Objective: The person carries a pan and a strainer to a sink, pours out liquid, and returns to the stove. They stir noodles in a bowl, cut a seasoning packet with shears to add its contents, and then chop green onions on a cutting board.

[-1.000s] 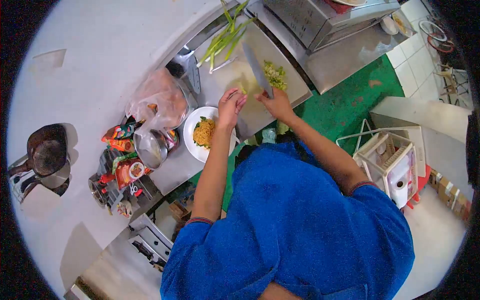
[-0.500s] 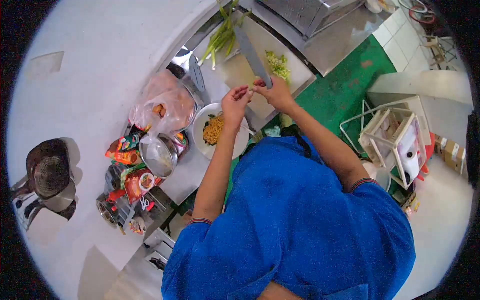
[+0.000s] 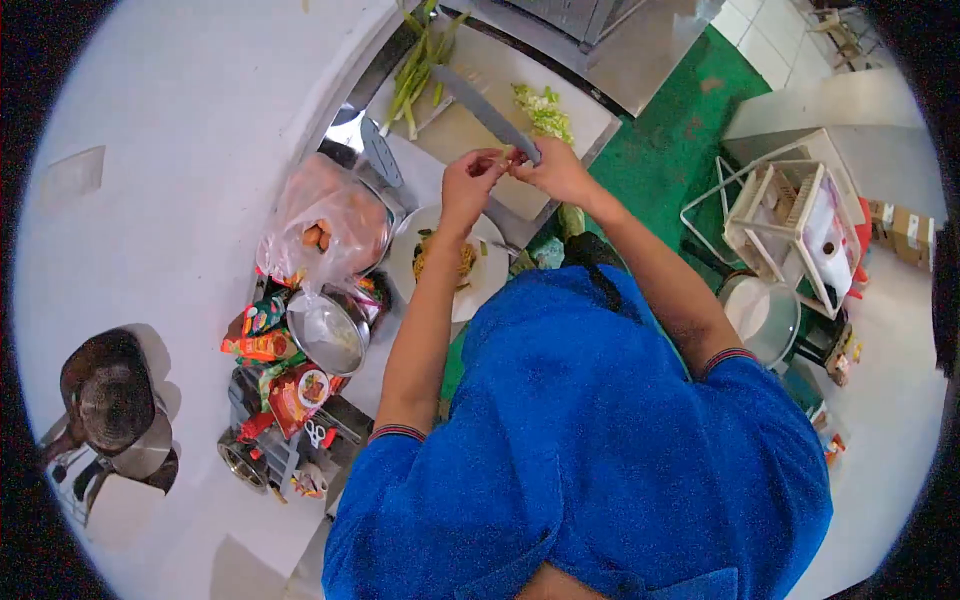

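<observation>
My right hand (image 3: 557, 172) is closed around the handle of a large knife (image 3: 487, 115), its wide grey blade slanting up and left over the white cutting board (image 3: 462, 140). Fingers of my left hand (image 3: 470, 187) are pinched together and meet the fingertips of my right hand beside the blade. Whatever lies between them is too small to make out. Long green onions (image 3: 412, 82) rest at the board's far left, and chopped pale green vegetable (image 3: 543, 112) is heaped at its right. Below my left wrist stands a white plate (image 3: 490, 268) of noodle-like orange food, partly hidden by my forearm.
Left of the plate are a clear plastic bag (image 3: 335, 215) with brown eggs in it, a metal strainer or bowl (image 3: 328, 333) and several food packets (image 3: 300, 390). Dark pans (image 3: 108, 390) hang on the wall. A beige rack (image 3: 790, 225) stands right, beyond green floor (image 3: 655, 165).
The view has shifted, so the board and hands appear slightly left and higher. My fingertips stay together, the knife still in my right hand. My left forearm now covers more of the food.
</observation>
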